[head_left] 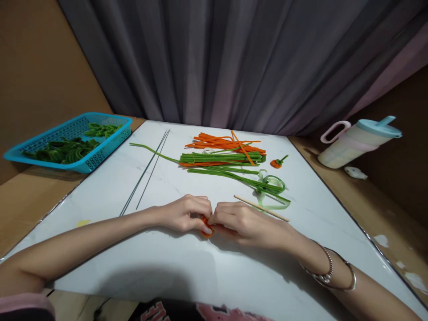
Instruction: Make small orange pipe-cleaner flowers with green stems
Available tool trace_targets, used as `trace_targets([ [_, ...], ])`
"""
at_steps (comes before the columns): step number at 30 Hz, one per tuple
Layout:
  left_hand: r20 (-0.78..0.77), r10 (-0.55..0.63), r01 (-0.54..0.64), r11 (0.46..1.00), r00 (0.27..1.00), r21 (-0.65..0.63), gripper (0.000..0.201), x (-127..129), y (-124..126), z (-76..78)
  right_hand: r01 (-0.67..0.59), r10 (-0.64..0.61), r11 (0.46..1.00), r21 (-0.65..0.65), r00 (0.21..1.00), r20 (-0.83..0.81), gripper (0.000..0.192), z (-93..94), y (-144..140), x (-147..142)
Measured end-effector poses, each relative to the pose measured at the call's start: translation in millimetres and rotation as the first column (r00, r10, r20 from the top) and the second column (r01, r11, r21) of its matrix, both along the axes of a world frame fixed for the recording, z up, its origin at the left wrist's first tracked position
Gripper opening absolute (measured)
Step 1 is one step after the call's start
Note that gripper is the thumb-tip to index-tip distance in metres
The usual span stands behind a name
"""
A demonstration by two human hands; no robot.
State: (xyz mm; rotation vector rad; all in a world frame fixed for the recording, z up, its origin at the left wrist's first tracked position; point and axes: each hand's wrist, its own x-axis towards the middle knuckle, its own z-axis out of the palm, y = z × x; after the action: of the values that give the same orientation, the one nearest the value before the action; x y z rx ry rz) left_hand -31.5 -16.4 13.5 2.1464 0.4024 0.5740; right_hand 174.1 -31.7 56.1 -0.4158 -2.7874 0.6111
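Observation:
My left hand [191, 215] and my right hand [245, 223] meet over the near middle of the white table. The left fingers and thumb pinch a small orange piece [206, 229], which looks like bent chenille stem and is mostly covered by the fingers. The right fingertips are closed against the same piece from its right side. Just beyond the right hand lies a thin wooden stick [262, 208]. Farther back are a bundle of green chenille stems [220, 158] and a loose pile of orange chenille stems [220, 141].
Green tape [274, 183] curls beside the stems. A small orange piece with a green stalk [276, 163] lies behind it. Thin dark wires [145, 174] stretch along the left. A blue basket [80, 167] holds green pieces; a lidded tumbler [356, 142] stands at right.

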Motion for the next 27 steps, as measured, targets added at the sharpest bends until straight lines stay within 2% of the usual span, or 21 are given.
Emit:
trace_targets([
  [5, -0.013, 0.003, -0.002, 1.0, 1.0, 0.015, 0.02, 0.1, -1.3, 0.5, -0.005, 0.005, 1.0, 0.019, 1.0, -0.005, 0.017, 0.2, -0.5, 0.1],
  [10, -0.077, 0.03, -0.034, 0.998, 0.997, -0.06, 0.018, -0.7, -0.5, 2.4, 0.017, -0.017, 1.0, 0.013, 1.0, 0.017, 0.014, 5.3, -0.6, 1.3],
  [16, -0.167, 0.141, -0.172, 0.968, 0.976, -0.184, 0.027, -0.3, -0.3, 7.1, 0.029, -0.029, 1.0, -0.011, 0.999, 0.017, 0.014, 6.3, 0.7, 0.8],
  [22, -0.039, 0.094, -0.1, 0.971, 0.995, -0.217, 0.014, 2.0, -0.7, 6.9, 0.028, -0.028, 1.0, -0.014, 0.999, 0.034, 0.014, 2.4, 2.4, 0.5],
  [27, -0.009, 0.135, -0.133, 0.963, 0.991, -0.236, 0.009, 2.9, -3.1, 6.7, 0.023, -0.024, 0.999, 0.025, 0.999, 0.038, 0.015, 1.8, 2.0, 0.8],
])
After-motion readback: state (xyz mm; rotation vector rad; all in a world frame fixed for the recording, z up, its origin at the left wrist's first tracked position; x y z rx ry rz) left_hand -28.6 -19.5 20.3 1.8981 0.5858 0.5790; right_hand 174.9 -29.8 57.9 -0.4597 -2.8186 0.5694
